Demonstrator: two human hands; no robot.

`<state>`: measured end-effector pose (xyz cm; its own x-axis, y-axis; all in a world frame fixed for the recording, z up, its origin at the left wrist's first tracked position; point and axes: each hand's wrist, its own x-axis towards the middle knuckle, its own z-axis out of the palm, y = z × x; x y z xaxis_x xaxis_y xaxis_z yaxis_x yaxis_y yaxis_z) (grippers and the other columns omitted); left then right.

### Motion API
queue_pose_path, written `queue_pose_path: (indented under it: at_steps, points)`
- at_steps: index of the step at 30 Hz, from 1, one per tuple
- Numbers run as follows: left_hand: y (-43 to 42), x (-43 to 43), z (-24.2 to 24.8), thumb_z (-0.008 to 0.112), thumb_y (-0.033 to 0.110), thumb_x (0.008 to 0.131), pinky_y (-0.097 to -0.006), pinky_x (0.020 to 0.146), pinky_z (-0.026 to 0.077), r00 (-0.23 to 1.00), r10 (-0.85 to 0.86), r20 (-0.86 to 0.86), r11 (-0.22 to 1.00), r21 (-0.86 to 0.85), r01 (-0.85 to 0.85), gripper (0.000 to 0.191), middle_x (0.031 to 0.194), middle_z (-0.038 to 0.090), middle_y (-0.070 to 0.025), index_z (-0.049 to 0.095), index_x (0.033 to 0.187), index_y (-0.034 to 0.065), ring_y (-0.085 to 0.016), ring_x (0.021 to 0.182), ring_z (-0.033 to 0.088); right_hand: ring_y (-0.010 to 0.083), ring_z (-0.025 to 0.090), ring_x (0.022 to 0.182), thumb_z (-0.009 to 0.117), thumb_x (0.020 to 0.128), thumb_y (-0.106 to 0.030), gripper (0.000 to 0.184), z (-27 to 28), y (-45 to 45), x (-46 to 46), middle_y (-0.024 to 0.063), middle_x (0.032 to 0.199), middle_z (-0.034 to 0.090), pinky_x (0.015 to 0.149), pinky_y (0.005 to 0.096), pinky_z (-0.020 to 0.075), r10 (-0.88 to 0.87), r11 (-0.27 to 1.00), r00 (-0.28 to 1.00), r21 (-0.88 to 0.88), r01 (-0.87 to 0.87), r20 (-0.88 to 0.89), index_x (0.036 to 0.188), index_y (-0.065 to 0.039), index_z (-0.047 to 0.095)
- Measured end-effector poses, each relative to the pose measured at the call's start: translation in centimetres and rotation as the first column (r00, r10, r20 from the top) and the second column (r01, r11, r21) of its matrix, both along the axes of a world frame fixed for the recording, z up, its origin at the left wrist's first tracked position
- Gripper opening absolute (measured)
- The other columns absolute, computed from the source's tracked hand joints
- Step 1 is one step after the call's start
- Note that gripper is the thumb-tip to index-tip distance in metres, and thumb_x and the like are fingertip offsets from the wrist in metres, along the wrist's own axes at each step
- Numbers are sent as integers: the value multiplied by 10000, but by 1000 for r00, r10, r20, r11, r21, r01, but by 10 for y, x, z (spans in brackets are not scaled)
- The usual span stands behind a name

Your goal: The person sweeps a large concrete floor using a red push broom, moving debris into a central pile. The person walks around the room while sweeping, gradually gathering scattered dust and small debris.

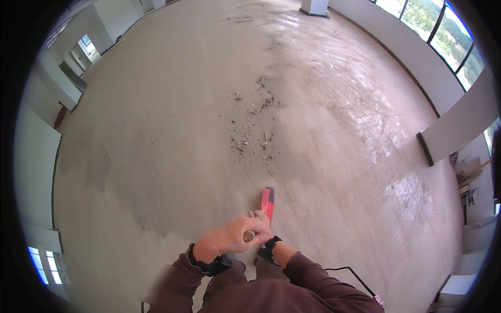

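Observation:
A broom with a pink-red head (265,200) and red and dark bristles rests on the dusty floor in front of me. Around the top of its handle (249,236) my left hand (231,234) is closed, with the round handle end poking out by the thumb. My right hand (264,226) grips the same handle just beyond, partly covered by the left. Most of the handle is hidden under both hands. Ahead of the bristles lies a scatter of grey rubble and grit (250,144), with darker clumps (270,101) farther off.
Thinner grit (145,219) lies to the left. Shiny patches (375,129) mark the floor on the right. A white pillar (462,121) and windows (450,35) stand on the right side, with stacked boards (469,172) beyond. White walls (35,164) run along the left.

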<state>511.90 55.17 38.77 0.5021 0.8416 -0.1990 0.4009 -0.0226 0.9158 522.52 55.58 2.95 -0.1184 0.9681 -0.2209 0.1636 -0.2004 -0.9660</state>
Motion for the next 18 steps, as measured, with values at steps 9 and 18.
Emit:
queue_pose_path:
  at_steps: [9,18]
  points:
    - [-6,109,-2,659,119,806,-432,705,421,787,-613,74,778,230,585,225,735,585,-179,510,719,-26,-355,732,531,183,577,670,644,897,-99,154,103,21,81,110,708,593,640,310,457,35,928,996,367,-61,78,775,-6,639]
    - [45,137,-68,664,81,890,-321,595,376,715,-592,372,789,85,609,150,665,498,-71,561,827,-8,-164,614,428,177,561,658,608,887,-115,148,40,-9,224,62,741,603,598,314,449,-197,970,887,215,114,419,764,-33,604]
